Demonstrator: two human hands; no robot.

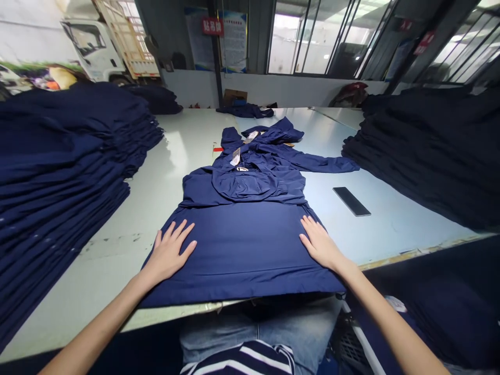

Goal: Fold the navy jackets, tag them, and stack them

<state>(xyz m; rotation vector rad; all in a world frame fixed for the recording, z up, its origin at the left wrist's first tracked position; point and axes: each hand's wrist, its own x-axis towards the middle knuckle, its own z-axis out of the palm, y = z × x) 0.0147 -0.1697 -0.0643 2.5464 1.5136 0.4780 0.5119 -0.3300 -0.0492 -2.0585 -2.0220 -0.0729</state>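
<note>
A navy jacket (242,234) lies flat on the table in front of me, its hem along the table's near edge and its hood side folded upward. On its left side my left hand (170,252) rests flat, fingers spread. My right hand (318,242) lies flat on the right side of the same jacket, fingers stretched out. Neither hand grips anything. Beyond the hood, a white hang tag (236,157) sits on the cloth. Another navy garment (273,138) with a tag lies just behind, one sleeve reaching right; where the two garments part is hard to make out.
Tall stacks of navy garments stand on the left (78,156) and right (429,151). A black phone (351,201) lies on the pale table (386,198), right of the jacket. Below the near edge at right is a basket (351,346). More dark cloth (246,110) lies at the far edge.
</note>
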